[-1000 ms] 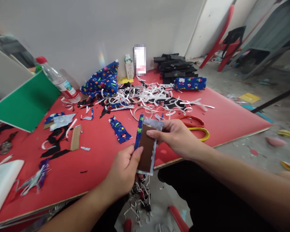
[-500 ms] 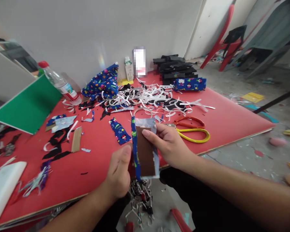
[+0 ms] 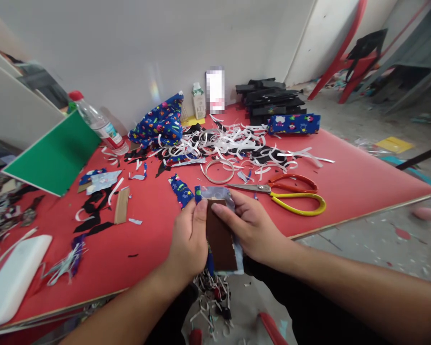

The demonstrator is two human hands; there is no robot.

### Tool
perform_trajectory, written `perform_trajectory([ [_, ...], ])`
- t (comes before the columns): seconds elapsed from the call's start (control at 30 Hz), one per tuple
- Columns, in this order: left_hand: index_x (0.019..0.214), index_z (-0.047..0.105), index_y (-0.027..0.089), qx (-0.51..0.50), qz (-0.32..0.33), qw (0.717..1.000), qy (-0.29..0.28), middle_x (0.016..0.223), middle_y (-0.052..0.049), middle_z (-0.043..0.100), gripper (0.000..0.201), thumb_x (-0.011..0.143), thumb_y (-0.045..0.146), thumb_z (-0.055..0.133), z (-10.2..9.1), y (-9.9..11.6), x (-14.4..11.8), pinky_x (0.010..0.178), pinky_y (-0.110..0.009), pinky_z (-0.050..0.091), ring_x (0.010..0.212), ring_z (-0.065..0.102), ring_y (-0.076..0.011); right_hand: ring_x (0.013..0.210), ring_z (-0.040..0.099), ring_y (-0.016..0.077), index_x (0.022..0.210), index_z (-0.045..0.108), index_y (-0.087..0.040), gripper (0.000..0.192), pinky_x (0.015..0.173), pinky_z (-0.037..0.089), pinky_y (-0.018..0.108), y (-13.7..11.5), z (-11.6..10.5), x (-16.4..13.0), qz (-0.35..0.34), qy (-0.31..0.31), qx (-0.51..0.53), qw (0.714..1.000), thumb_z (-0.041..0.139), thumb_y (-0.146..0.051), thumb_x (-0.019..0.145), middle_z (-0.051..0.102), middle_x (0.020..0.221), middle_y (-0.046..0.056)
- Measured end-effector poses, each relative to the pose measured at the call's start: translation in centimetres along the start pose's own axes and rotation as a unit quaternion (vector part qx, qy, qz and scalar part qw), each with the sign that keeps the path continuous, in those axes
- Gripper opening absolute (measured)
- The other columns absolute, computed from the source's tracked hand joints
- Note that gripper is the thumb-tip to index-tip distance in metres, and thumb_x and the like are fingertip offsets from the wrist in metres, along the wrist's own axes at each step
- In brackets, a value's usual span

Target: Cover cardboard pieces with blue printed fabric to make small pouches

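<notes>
Bare hands working a fabric-backed panel, seen from above. The brown panel (image 3: 221,239) lies in the lower centre of the frame, its long side running nearly up and down the view; pale and blue fabric (image 3: 240,254) shows around its margins. The left hand (image 3: 190,235) grips the upper left margin: its thumb points upward, tip close to the panel's top corner, and its fingers fold behind, mostly hidden. The left forearm rises obliquely from the bottom edge, left of centre. The right hand (image 3: 255,225) pinches the upper right part; its thumb slants up and left, pad laid on the brown face, while the fingers curl behind the pale margin. The right forearm enters from the lower right edge and runs leftward, slightly upward. The two thumb tips lie near each other at the panel's top. Both grips are closed on the piece, thumbs in front and fingers behind; how far the hidden fingers reach cannot be told.

Surroundings: scissors (image 3: 271,190) with red and yellow handles lie right of centre on the red table (image 3: 147,254), above the right hand. A ring (image 3: 219,182) lies above the panel, and a blue patterned strip (image 3: 180,189) just above the left hand.
</notes>
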State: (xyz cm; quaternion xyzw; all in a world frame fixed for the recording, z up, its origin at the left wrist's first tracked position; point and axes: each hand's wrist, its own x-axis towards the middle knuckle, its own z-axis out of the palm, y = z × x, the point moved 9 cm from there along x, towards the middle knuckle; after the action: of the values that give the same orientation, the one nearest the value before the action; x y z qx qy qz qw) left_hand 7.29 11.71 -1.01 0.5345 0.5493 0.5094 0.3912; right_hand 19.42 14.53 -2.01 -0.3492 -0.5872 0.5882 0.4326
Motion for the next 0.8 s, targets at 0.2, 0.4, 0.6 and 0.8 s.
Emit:
perform_trajectory([
  [0.2,0.091,0.075,0.013,-0.207,-0.122,0.961,-0.139,0.08,-0.007,0.074,0.054,0.095,0.066,0.065,3.4,-2.3,-0.5,0.064,-0.03,0.052,0.075,0.069,-0.0208,0.066,0.058,0.012,0.092,0.063,-0.022,0.023,0.059,0.05,0.024,0.0,-0.7,0.2,-0.004,0.021,0.097,0.995,0.07,-0.044,0.095,0.066,0.079,-0.002],
  [0.4,0.095,0.077,0.017,-0.182,-0.097,0.972,-0.109,0.088,-0.008,0.076,0.055,0.102,0.065,0.052,2.4,-3.3,-1.7,0.072,-0.032,0.055,0.082,0.068,-0.022,0.064,0.062,0.013,0.092,0.067,-0.023,0.031,0.057,0.054,0.025,-0.7,-1.5,0.8,-0.01,0.048,0.12,0.992,0.079,-0.051,0.087,0.071,0.077,-0.001],
  [0.6,0.102,0.071,0.017,-0.072,-0.034,0.981,-0.177,0.097,-0.007,0.074,0.041,0.106,0.053,0.051,3.5,-1.2,-1.9,0.088,-0.032,0.054,0.091,0.066,-0.0208,0.062,0.06,0.0125,0.09,0.065,-0.024,0.031,0.056,0.052,0.025,-0.8,-3.2,0.8,-0.032,0.116,0.085,0.989,0.076,-0.052,0.09,0.066,0.073,-0.003],
  [0.8,0.068,0.042,0.023,-0.06,-0.06,0.977,-0.198,0.057,0.005,0.039,0.054,0.106,0.061,0.044,3.9,-1.9,-2.3,0.051,-0.026,0.03,0.053,0.034,-0.0115,0.075,0.072,0.0178,0.1,0.066,-0.025,0.036,0.073,0.062,0.034,-1.5,-6.1,2.2,-0.068,0.183,0.121,0.973,0.08,-0.055,0.084,0.075,0.084,-0.001],
])
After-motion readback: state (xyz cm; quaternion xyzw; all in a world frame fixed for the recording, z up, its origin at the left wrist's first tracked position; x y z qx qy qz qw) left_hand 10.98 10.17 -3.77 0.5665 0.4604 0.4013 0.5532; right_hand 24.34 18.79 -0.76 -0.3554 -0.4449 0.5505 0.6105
